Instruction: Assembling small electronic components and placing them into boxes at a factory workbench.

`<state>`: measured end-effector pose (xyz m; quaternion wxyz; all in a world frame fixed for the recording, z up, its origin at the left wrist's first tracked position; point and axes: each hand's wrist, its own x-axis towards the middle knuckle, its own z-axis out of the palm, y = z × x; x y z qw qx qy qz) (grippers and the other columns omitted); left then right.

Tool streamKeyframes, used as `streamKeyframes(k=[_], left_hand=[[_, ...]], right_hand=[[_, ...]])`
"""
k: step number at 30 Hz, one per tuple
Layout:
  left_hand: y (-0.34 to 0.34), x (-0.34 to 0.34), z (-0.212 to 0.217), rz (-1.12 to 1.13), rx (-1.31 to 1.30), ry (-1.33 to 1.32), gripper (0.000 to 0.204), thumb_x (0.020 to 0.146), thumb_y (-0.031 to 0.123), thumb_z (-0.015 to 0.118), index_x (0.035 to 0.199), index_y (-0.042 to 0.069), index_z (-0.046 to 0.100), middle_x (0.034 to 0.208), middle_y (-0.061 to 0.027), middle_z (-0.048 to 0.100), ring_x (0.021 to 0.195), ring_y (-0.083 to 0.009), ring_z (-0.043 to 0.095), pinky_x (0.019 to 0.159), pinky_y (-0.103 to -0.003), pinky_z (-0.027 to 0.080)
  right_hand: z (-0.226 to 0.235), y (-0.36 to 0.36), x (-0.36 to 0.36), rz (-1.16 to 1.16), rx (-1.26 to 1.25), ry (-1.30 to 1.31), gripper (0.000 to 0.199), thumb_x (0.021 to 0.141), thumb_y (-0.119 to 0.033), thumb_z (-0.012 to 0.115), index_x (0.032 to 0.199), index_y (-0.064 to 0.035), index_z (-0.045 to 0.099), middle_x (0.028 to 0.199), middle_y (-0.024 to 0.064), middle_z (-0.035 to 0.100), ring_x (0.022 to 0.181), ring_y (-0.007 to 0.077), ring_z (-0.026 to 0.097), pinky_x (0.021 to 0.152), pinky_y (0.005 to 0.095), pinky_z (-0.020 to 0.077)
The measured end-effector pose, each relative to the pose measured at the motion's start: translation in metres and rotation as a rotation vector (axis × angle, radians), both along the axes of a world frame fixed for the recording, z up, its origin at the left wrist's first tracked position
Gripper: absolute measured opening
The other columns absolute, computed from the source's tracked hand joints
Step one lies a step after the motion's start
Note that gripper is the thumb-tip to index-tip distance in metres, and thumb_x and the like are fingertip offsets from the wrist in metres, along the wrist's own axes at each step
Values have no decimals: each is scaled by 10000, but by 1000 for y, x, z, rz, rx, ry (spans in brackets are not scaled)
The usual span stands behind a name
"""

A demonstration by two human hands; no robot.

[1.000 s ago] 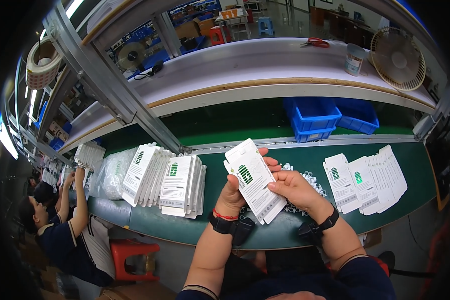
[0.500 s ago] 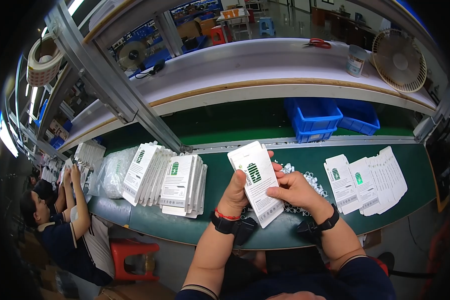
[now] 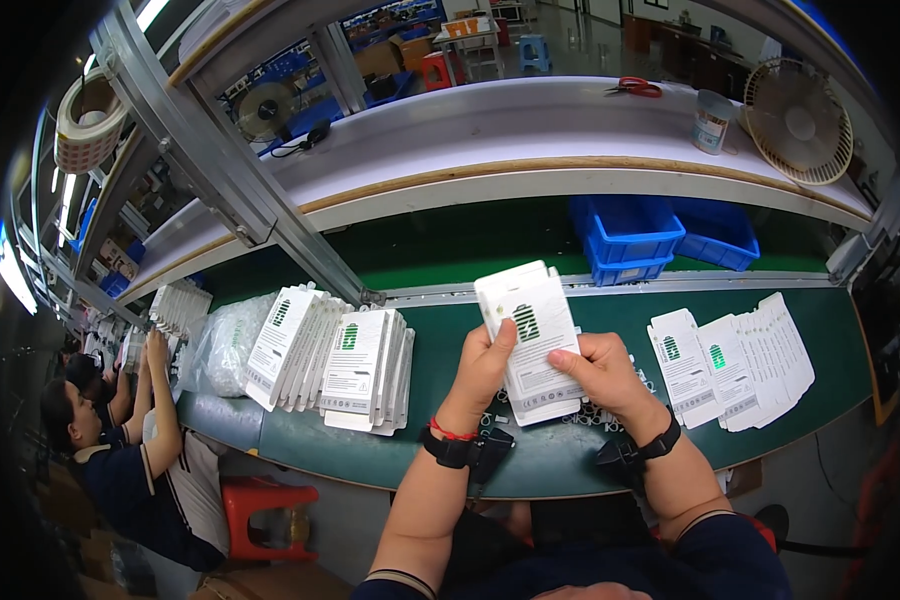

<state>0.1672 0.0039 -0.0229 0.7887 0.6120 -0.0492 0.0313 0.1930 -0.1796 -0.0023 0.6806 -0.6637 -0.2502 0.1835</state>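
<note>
Held cartons [image 3: 542, 388]: white, with a green emblem, raised above the middle of the green surface [image 3: 445, 345]; a second edge shows at the top and right, so apparently more than one, not quite flush.
Left hand [image 3: 482, 370]: grip closed on the cartons' left side, thumb pressed on the front face.
Right hand [image 3: 610, 375]: grip closed on the right side, thumb on the front – its other fingers mostly hidden.
Left stacks [image 3: 355, 375]: two leaning rows of like cartons, left of the hands, beside a clear plastic bag [image 3: 228, 345]; these look already gathered, by my judgement.
Right fan [image 3: 755, 365]: more cartons, overlapping loosely near the surface's right end, not squared up.
Small white pieces [image 3: 592, 413]: scattered around the right hand, partly covered; neither hand visibly holds one.
Progress: seemingly midway – the held cartons are not set down, and whether the fan is finished or waiting cannot be told.
</note>
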Motion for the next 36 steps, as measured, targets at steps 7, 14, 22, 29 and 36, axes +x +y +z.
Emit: streamKeyframes(k=[7,14,22,29,36], left_hand=[[-9,-2,6,15,143,3,469,967,347,445,953,-84,629,919,-113,656,817,-127,595,722,-240,479],[-11,-4,10,4,94,29,411,966,287,465,984,-91,626,934,-118,655,830,-123,592,721,-233,479],[-8,-5,11,-52,88,31,393,963,264,474,993,-98,621,938,-118,656,838,-127,596,724,-242,485],[-9,-10,16,-271,205,21,338,939,238,519,1007,-74,629,911,-109,666,816,-130,608,718,-259,495],[-7,-2,25,457,929,-418,510,712,228,755,1122,-16,575,927,-147,624,844,-230,599,766,-317,464]], right_hand=[[-9,2,4,-122,134,24,258,907,-172,572,927,70,659,825,91,673,729,100,594,644,231,486],[-10,3,3,-133,106,70,354,943,-239,515,856,78,648,774,64,654,687,73,559,607,218,460],[-8,-1,4,-142,80,20,362,942,-261,516,846,61,650,748,60,648,637,66,550,562,212,446],[2,-14,13,-203,115,57,383,939,-309,515,818,27,654,691,42,630,577,53,532,503,205,410],[-9,1,8,-445,-4,-163,323,928,-252,538,819,28,655,664,48,621,557,52,536,492,203,424]])
